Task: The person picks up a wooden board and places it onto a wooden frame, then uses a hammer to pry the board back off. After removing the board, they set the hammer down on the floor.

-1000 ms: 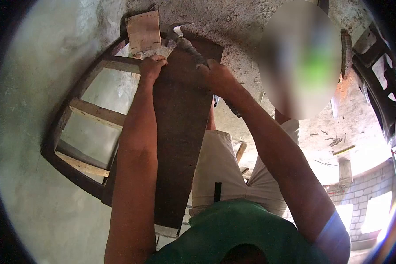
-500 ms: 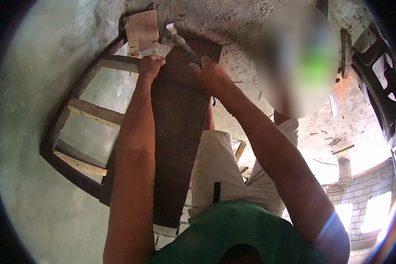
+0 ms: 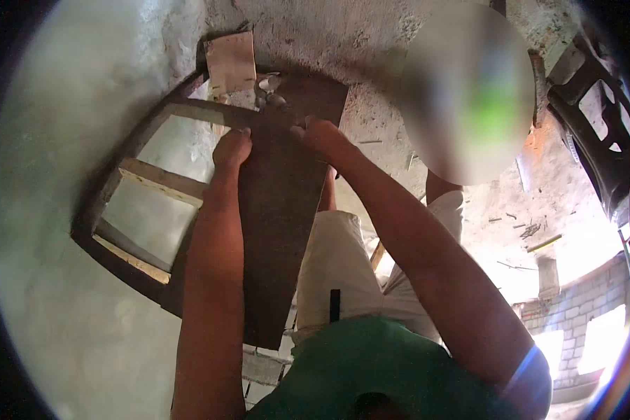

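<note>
My right hand is closed around the handle of a hammer. Its blurred head is down near the upper left part of a dark brown board. The board lies along a curved wooden frame with crosspieces, covering the frame's right side. At the board's left edge, my left hand is closed, with thumb and fingers pressed together. Whatever is in those fingers is hidden or too small to make out.
A small square of light wood stands at the top of the frame. On the right are a dark plastic chair, scraps on the floor and a grey block wall. Another person's leg shows beside a blurred patch.
The hammer head has swung down toward the board. My left hand has slid down along the board's edge, away from the top crosspiece. The view has shifted slightly.
</note>
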`<state>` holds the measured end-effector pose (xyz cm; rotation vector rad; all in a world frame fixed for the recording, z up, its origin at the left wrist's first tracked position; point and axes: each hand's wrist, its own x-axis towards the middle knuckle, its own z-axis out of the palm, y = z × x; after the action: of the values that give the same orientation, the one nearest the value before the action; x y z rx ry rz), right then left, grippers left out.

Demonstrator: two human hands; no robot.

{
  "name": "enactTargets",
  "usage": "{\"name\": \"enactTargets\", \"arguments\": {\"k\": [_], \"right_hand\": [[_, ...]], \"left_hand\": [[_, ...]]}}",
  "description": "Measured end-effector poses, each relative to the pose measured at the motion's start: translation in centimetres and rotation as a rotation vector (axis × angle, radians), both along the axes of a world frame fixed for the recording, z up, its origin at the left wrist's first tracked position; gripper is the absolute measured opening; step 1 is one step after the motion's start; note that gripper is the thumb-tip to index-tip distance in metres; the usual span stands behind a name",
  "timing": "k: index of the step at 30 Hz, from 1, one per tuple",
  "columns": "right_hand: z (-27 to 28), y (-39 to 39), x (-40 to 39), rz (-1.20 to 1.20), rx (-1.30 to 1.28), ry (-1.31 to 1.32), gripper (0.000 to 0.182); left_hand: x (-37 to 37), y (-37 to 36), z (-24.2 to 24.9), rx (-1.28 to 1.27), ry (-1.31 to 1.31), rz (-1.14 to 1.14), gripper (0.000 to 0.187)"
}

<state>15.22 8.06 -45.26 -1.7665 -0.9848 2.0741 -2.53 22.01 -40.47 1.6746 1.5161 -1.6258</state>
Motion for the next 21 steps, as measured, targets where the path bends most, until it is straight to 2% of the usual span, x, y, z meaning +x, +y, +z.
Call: {"name": "enactTargets", "arguments": {"k": [4,6,7,9,10,12,13,15,16,18,19,20,21], "right_hand": [[2.5,1.8,3.5,-0.043,0.011,-0.016,0.049],[5.0,2.7,6.0,-0.097,0.178,-0.18,0.051],[5.1,2.8,5.6,-0.095,0.184,-0.179,0.051],[5.6,2.8,5.1,-0.351,-0.114,-0.184,0.047],[4.0,1.7,3.3,-0.352,-0.112,-0.186,0.047],[-0.8,-1.0,-1.3,-0.029,-0.004,-0.06,0.037],[-1.1,-0.3,-0.7,-0.035,0.005,-0.067,0.037],[-2.0,0.7,0.7,0.316,0.392,-0.165,0.035],[-0.9,0.6,1.9,0.319,0.377,-0.154,0.035],[2.5,2.0,5.9,0.026,0.378,-0.321,0.047],[3.0,2.5,6.2,0.029,0.383,-0.323,0.047],[3.2,3.2,6.4,-0.325,0.131,-0.273,0.043],[3.7,3.4,6.4,-0.672,-0.137,-0.207,0.04]], "left_hand": [[-2.3,-0.7,-1.6,0.114,-0.106,-0.047,0.048],[-0.4,-0.8,-0.4,0.107,-0.058,-0.021,0.048],[0.1,-0.5,-0.3,0.117,-0.022,-0.003,0.047],[0.1,-0.4,-0.3,0.098,-0.022,-0.011,0.047],[0.2,-0.3,-0.5,0.08,-0.026,-0.02,0.047],[-3.1,-0.9,-2.4,0.07,-0.092,-0.067,0.047],[-2.2,-0.3,-1.9,0.058,-0.159,-0.121,0.048],[-0.7,0.3,-1.6,0.101,-0.119,-0.087,0.047],[0.0,-0.4,-0.5,0.11,-0.06,-0.044,0.046],[-0.4,-1.1,-0.3,0.113,-0.04,0.012,0.046],[-0.3,-0.5,-0.7,0.148,-0.036,0.056,0.045],[-1.3,-0.2,-1.5,0.11,-0.115,-0.037,0.045],[-2.2,-0.2,-2.2,0.111,-0.117,-0.038,0.045]]}}
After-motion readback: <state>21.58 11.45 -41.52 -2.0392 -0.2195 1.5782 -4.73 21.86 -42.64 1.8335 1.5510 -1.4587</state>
